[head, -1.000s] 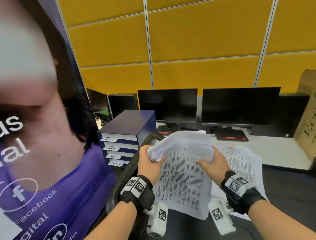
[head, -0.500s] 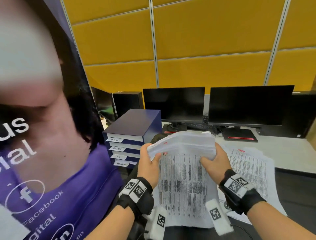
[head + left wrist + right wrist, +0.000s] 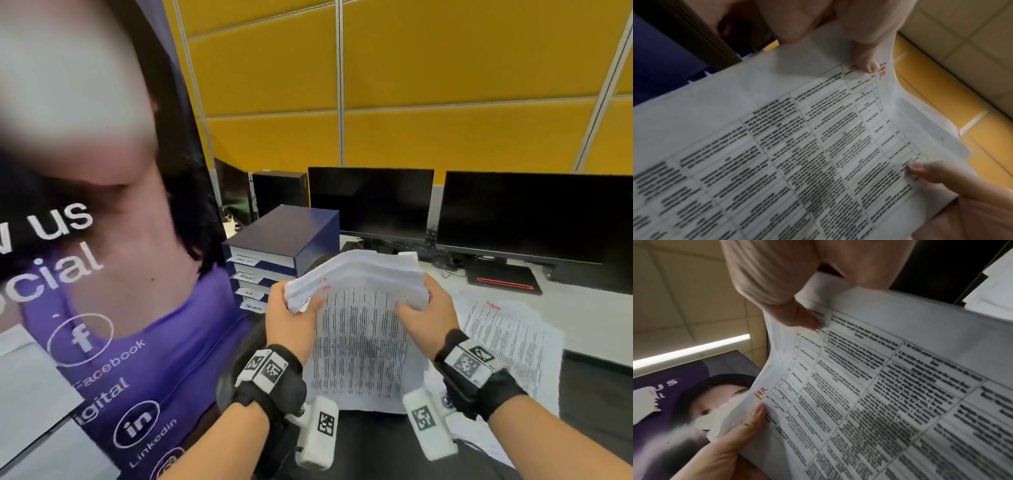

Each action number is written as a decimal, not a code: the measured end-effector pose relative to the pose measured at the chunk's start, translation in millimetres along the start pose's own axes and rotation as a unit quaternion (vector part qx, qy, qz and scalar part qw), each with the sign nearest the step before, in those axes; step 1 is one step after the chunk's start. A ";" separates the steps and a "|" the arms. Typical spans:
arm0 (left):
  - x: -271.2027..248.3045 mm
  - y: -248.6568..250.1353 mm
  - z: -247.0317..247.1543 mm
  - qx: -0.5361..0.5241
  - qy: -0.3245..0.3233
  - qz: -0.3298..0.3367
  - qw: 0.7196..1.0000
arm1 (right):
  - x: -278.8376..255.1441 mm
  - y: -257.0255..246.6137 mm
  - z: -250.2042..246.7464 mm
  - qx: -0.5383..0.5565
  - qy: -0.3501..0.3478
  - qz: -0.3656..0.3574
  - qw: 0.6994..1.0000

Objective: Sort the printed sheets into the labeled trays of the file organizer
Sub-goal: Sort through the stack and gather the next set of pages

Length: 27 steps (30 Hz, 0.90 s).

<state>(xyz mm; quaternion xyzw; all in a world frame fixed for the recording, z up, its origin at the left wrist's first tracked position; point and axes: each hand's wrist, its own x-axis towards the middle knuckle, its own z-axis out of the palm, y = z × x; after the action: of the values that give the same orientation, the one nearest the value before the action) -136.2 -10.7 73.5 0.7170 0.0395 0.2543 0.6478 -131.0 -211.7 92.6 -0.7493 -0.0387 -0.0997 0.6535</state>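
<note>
I hold a thick stack of printed sheets (image 3: 359,335) upright in front of me, its top leaves bent back away from me. My left hand (image 3: 294,315) grips the upper left corner, and my right hand (image 3: 424,315) grips the upper right edge. The facing sheet (image 3: 797,146) is a printed table with "HR" (image 3: 880,71) handwritten in red at its top corner, beside my left thumb (image 3: 865,48). The right wrist view shows the same sheet (image 3: 879,386) under my right thumb (image 3: 801,318). The navy file organizer (image 3: 284,236) with white tray labels (image 3: 248,277) stands just beyond my left hand.
More loose printed sheets (image 3: 507,342) lie spread on the desk (image 3: 582,308) to the right. Two dark monitors (image 3: 370,202) stand behind, and a laptop (image 3: 503,277) lies on the desk. A tall purple banner (image 3: 102,308) fills the left side, close to the organizer.
Both hands keep their hold on the stack, whose top leaves curl back a little more. The view has turned slightly left, so the organizer and monitors sit further right.
</note>
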 end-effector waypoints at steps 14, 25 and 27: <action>-12.3 2.1 8.6 -0.059 0.007 -0.034 0.998 | 5.3 14.0 -11.4 0.016 -0.033 -0.018 0.999; -11.4 -3.9 5.5 0.007 -0.031 -0.027 0.999 | 12.7 31.8 -9.6 0.036 -0.014 -0.003 0.999; -10.7 -1.3 5.8 0.002 -0.033 -0.025 0.999 | 12.3 33.6 -10.1 0.024 -0.018 -0.009 1.000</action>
<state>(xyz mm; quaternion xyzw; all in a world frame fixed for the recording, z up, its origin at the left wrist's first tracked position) -142.8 -19.8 68.7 0.7252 0.0367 0.2136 0.6536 -113.6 -227.3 63.6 -0.7346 -0.0597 -0.0911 0.6697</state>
